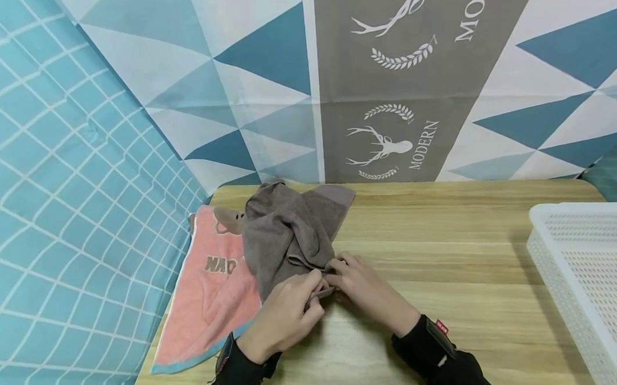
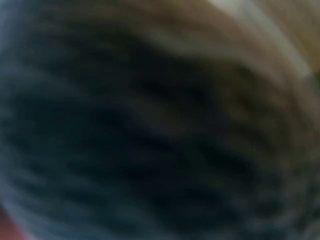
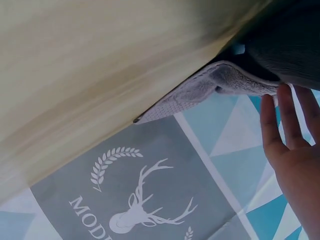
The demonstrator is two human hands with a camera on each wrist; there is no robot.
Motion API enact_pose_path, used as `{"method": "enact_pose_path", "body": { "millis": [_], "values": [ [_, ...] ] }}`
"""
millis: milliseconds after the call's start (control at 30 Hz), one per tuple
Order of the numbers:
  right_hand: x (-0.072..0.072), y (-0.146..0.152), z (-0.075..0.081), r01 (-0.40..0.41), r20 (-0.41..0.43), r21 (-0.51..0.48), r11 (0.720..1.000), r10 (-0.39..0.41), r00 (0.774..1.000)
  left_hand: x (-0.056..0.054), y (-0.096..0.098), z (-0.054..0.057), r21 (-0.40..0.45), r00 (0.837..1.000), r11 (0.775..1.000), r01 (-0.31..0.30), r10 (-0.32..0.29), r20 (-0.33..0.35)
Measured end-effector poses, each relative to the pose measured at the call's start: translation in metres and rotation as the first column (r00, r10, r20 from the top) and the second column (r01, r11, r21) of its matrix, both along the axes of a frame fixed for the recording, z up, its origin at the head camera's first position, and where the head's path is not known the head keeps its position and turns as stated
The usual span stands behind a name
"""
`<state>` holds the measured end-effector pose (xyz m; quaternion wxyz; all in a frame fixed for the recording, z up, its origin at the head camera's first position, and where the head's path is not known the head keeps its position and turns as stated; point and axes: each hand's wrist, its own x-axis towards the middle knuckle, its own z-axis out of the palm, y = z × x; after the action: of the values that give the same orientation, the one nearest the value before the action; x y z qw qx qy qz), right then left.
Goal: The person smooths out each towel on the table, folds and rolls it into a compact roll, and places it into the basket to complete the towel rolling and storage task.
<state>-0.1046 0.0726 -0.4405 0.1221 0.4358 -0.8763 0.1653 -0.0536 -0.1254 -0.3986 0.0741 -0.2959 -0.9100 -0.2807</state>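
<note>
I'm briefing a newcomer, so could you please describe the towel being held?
On the wooden table, left of the white basket, both hands grip a crumpled towel. Its gray-brown color sets it apart from the flatter, blue-edged pink towel that it partly covers.

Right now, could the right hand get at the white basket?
Probably yes: bare tabletop lies between the right hand and the white basket, though that hand holds the gray towel.
</note>
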Motion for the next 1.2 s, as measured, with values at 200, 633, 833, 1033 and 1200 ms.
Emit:
{"method": "enact_pose_path", "body": {
  "millis": [200, 633, 833, 1033, 1200],
  "values": [
    [-0.005, -0.001, 0.006, 0.013, -0.057, 0.04, 0.999, -0.011, 0.998, -0.001, -0.008, 0.017, 0.199, 0.991, 0.972, 0.123, -0.132, 0.036],
    [-0.02, 0.013, -0.002, 0.145, -0.149, 0.025, 0.989, -0.14, 0.979, -0.004, -0.039, 0.052, 0.44, 0.978, 0.874, 0.208, -0.201, -0.064],
    [-0.025, 0.007, -0.005, 0.154, -0.181, 0.087, 0.984, -0.136, 0.974, -0.004, -0.048, 0.064, 0.55, 0.955, 0.781, 0.296, -0.261, -0.143],
    [-0.037, 0.004, -0.012, 0.216, -0.226, 0.108, 0.97, -0.188, 0.956, -0.002, -0.058, 0.078, 0.627, 0.937, 0.697, 0.349, -0.281, -0.209],
    [-0.044, 0.013, -0.009, 0.274, -0.199, 0.1, 0.956, -0.25, 0.947, 0.0, -0.072, 0.088, 0.699, 0.941, 0.632, 0.334, -0.264, -0.211]
  ]
}}
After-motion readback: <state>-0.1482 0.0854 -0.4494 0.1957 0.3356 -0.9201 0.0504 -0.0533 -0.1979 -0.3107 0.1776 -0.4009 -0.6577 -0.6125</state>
